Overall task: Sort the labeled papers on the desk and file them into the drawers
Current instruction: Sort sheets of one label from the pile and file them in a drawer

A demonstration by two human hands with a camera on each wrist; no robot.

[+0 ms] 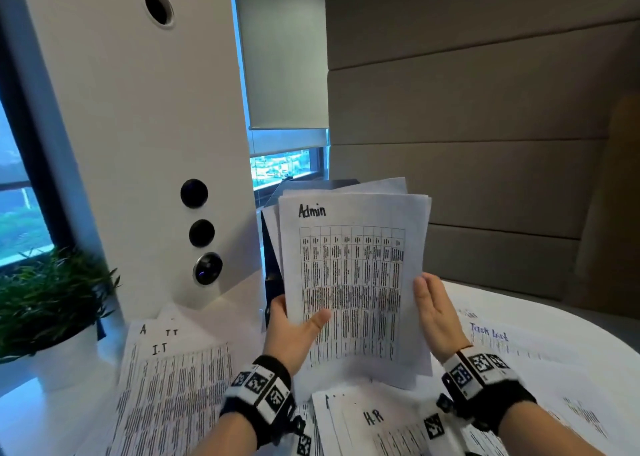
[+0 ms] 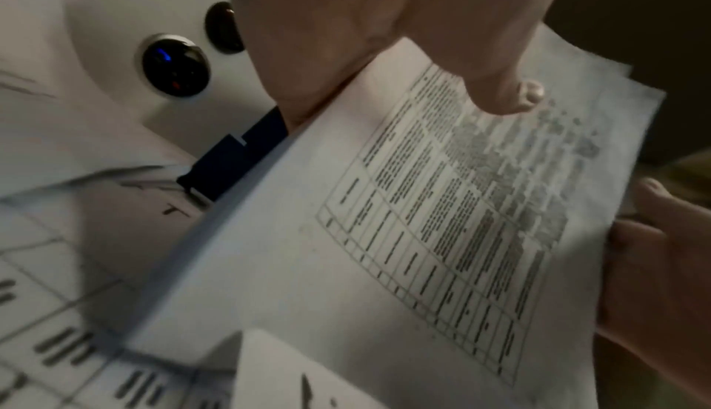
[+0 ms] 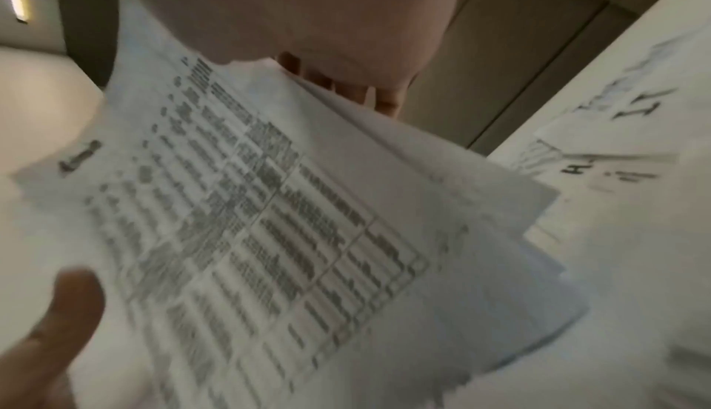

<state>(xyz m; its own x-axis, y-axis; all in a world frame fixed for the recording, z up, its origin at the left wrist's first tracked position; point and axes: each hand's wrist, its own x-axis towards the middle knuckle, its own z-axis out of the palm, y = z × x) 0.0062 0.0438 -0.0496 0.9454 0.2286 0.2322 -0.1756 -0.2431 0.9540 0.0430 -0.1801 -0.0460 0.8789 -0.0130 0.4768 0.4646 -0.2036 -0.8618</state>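
A stack of printed sheets headed "Admin" (image 1: 353, 275) stands upright above the desk, in front of me. My left hand (image 1: 298, 317) grips its lower left edge, thumb on the front sheet and fingers behind. My right hand (image 1: 429, 300) lies flat against the stack's right edge with straight fingers. The left wrist view shows my thumb (image 2: 500, 93) on the printed table of the Admin stack (image 2: 384, 233). In the right wrist view the Admin stack (image 3: 269, 233) is blurred. A dark drawer unit (image 1: 273, 268) stands partly hidden behind the sheets.
On the white desk lie a pile marked "I.T" (image 1: 173, 386) at the left, a pile marked "H.R" (image 1: 374, 421) near me, and a "Task list" sheet (image 1: 491, 338) at the right. A potted plant (image 1: 45, 300) and a white column (image 1: 156, 144) stand at the left.
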